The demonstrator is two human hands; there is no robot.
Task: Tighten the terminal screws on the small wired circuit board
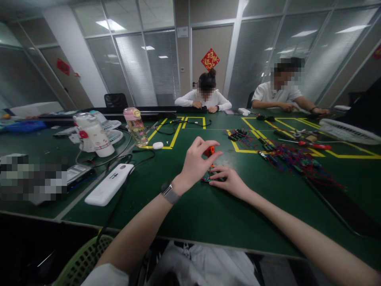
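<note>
My left hand [195,161], with a watch on its wrist, is raised over the green table [208,210] and grips the red handle of a small screwdriver [210,151] held upright. Its tip points down at a small dark circuit part [208,179] lying on the table. My right hand [228,180] rests flat on the table and pins that part with its fingers. Much of the part is hidden under the fingers.
A pile of red and blue wired parts [294,161] lies to the right, with red-handled tools [318,145] beyond. To the left are a white power bank [110,184], a pink bottle [136,127], a white jug [95,135] and cables. Two people sit across the table.
</note>
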